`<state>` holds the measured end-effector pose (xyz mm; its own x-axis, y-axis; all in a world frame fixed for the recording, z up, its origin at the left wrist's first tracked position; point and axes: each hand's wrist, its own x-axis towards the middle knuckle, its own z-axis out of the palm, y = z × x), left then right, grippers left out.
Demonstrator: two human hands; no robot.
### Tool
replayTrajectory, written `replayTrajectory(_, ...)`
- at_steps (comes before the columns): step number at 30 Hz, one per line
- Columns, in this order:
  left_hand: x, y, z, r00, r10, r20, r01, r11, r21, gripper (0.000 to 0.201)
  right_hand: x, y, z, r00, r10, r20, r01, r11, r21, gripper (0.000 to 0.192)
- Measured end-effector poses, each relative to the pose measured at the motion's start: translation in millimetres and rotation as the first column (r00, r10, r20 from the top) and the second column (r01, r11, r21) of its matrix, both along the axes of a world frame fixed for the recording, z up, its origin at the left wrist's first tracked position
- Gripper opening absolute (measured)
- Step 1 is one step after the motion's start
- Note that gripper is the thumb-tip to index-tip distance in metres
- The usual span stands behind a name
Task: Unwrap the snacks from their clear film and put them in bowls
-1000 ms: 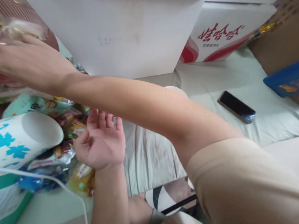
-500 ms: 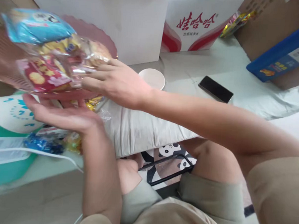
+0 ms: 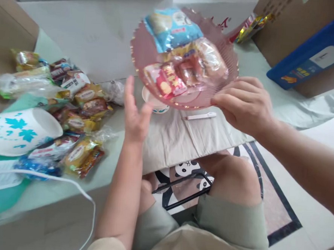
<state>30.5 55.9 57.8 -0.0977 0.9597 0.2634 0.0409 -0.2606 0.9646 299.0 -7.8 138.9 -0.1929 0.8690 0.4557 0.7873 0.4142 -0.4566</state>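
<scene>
The pink scalloped plate (image 3: 185, 58) hangs tilted in the upper middle of the frame, carrying several wrapped snacks (image 3: 184, 65), a blue packet (image 3: 173, 27) uppermost. It looks thin, light and rigid, probably plastic, and the glossy wrappers would likely slide off at this tilt, so the rim is the natural place to grip. The right hand (image 3: 246, 103) pinches its lower right edge with closed fingers (image 3: 227, 100). The left hand (image 3: 135, 115) stands open and empty just below the plate's lower left, not touching it. A heap of snack packets (image 3: 77, 112) lies on the counter (image 3: 183, 137) at left.
</scene>
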Motion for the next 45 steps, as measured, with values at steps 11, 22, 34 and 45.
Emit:
replayTrajectory(11,3,19,-45.7,0.802,0.146,-0.579,-0.14,0.989,0.055,0.015,56,20,-78.1,0.928,-0.124,0.352,0.06,0.98,0.188,0.028)
replayTrajectory(22,-14,32,-58.9,0.84,0.247,-0.483,-0.223,0.969,0.106,0.034,32,44,-110.8,0.918,0.008,0.397,-0.081,0.982,0.169,0.033)
replayTrajectory(34,-15,28,-51.9,0.891,0.217,-0.398,-0.236,0.972,0.001,0.014,-11,4,-93.5,0.925,-0.274,0.263,0.274,0.961,0.037,0.041)
replayTrajectory(45,-27,6,-69.3,0.883,0.2,-0.426,-0.2,0.979,0.045,0.06,-40,17,-134.0,0.929,-0.358,0.096,0.355,0.934,0.048,0.018)
